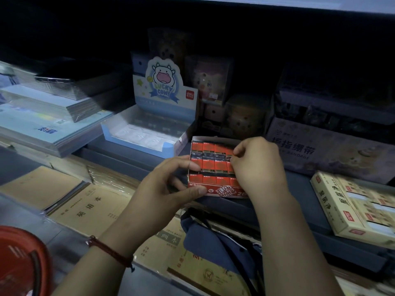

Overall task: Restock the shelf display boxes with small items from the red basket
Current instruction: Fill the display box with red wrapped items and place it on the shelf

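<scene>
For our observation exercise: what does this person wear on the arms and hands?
No sleeves or gloves show. The wrist of the left hand carries a thin red braided bracelet with a knotted tail. The right hand and wrist are bare.

Dim, bluish light over stepped blue-grey metal shelving (128,161), deep shadow at the back beneath a pale overhead shelf board (277,2); flat tan paper exercise books (92,206) on the lower tier, stacked pale blue wrapped notebooks (42,124) at left

Red display box (215,167) nearly full of erasers (208,165)
</scene>
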Motion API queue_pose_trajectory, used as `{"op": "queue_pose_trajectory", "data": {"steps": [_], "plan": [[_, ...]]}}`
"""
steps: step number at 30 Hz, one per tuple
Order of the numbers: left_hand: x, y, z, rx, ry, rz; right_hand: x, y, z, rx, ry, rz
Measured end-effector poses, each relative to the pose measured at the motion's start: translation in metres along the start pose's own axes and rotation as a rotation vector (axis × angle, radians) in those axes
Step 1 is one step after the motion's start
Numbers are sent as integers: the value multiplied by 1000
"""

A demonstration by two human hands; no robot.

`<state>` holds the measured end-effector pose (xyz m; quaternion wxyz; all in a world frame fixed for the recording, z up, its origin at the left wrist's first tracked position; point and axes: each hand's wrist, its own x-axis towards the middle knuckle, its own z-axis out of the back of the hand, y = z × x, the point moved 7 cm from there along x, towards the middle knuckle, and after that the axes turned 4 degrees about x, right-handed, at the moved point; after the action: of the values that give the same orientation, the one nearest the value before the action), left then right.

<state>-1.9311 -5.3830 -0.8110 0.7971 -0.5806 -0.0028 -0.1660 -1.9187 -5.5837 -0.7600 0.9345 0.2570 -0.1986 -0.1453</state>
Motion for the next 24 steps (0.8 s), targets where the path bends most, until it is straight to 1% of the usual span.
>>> {"op": "queue_pose_trajectory", "data": {"steps": [3,7,10,14,18,24], "plan": [[1,5,0,29,-57,7,0,-2,0,73,30,13],[-2,1,1,140,-128,25,-6,8,0,127,53,108],[-16,-10,11,270,-179,5,-18,24,5,127,52,209],[-50,-24,41,510,-217,-88,-51,54,14,97,58,364],[-101,-32,80,650,-263,-117,-101,91,11,37,178,491],[-201,-37,150,856,-281,-12,-202,171,-5,-7,407,754]]}}
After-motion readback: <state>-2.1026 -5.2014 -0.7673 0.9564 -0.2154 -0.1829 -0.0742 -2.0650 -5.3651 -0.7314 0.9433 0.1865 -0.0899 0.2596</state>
